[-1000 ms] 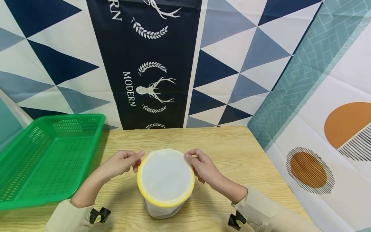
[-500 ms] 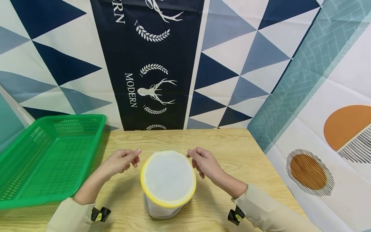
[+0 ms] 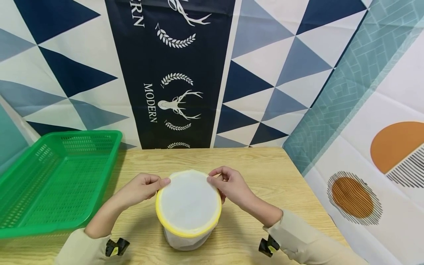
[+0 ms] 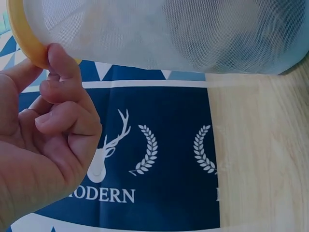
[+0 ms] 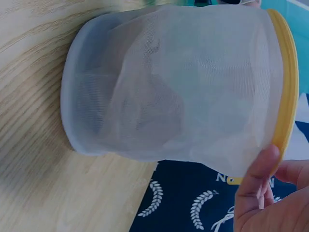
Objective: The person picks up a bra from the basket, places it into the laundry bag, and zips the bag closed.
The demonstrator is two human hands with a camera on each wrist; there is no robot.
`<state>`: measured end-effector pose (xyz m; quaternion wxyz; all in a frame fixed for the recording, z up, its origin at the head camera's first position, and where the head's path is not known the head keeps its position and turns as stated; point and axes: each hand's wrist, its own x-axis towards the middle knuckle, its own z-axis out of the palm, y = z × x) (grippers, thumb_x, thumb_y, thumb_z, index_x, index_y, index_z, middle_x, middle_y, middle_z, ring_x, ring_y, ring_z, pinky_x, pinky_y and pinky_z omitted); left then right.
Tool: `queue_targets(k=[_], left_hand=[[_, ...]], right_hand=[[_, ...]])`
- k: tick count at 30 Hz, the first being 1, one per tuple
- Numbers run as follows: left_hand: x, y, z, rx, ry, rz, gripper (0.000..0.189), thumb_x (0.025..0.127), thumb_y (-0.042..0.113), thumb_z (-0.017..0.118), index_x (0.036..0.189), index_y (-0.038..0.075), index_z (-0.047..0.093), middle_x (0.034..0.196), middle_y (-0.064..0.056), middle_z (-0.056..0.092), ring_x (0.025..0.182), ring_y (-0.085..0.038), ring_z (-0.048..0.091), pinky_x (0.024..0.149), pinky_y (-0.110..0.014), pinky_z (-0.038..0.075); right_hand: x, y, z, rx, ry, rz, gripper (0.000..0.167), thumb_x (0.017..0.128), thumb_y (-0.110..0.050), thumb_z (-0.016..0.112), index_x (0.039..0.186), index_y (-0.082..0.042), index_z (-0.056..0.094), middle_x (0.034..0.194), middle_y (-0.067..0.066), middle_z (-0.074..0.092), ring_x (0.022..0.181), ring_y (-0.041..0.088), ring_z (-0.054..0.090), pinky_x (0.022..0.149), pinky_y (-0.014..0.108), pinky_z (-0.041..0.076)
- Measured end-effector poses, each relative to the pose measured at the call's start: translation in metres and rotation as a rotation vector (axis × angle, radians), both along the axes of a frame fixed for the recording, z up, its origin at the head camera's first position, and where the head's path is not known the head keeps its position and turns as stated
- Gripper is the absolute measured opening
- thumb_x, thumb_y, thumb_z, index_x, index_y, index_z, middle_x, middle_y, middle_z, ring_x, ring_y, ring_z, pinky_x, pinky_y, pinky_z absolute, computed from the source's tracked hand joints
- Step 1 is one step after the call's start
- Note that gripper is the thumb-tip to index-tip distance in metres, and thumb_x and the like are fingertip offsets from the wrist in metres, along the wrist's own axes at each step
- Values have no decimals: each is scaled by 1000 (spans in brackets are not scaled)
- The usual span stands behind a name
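A cylindrical white mesh laundry bag (image 3: 190, 204) with a yellow zipped rim stands upright on the table, its round lid facing up. At the rim's back left, my left hand (image 3: 142, 187) pinches the yellow edge between thumb and index finger. My right hand (image 3: 232, 186) pinches the same rim at the back right, thumb on top. From the left wrist view, the other fingers of the left hand curl loosely below the rim. A yellow zipper pull (image 5: 234, 180) hangs close to the right hand's fingers. Something darker shows faintly through the mesh (image 4: 207, 29).
A green plastic basket (image 3: 114, 158) with perforated sides stands to the left. The wooden table (image 3: 258, 165) ends at a patterned cloth backdrop (image 3: 179, 106). Black wrist camera mounts (image 3: 116, 247) sit at both sleeves.
Half a second ago both hands were off the rim, fingers apart from it. They have come back in and pinch it, and the bag's top has tilted slightly left.
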<state>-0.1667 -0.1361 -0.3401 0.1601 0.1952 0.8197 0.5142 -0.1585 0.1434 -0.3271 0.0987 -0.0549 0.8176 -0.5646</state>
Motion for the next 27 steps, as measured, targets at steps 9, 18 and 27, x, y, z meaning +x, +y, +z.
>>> queue_targets(k=[9, 18, 27], left_hand=[[4, -1, 8, -47, 21, 67, 41, 95, 38, 53, 74, 2, 60, 55, 1, 34, 43, -11, 28, 41, -23, 24], [8, 0, 5, -53, 21, 98, 43, 94, 39, 53, 72, 3, 58, 54, 1, 35, 42, -11, 26, 40, -23, 23], [9, -6, 1, -74, 8, 117, 41, 92, 39, 56, 73, 3, 60, 56, 2, 34, 48, -11, 28, 43, -23, 25]], right_hand=[[2, -1, 9, 11, 42, -18, 20, 88, -20, 65, 101, -4, 66, 61, 3, 52, 42, 14, 42, 41, 23, 38], [5, 0, 6, 32, 14, -26, 20, 87, -21, 66, 101, -7, 66, 70, 5, 55, 44, 13, 42, 42, 22, 37], [7, -1, 5, 20, 12, -11, 20, 88, -21, 66, 101, -7, 64, 78, 7, 58, 46, 14, 43, 43, 23, 39]])
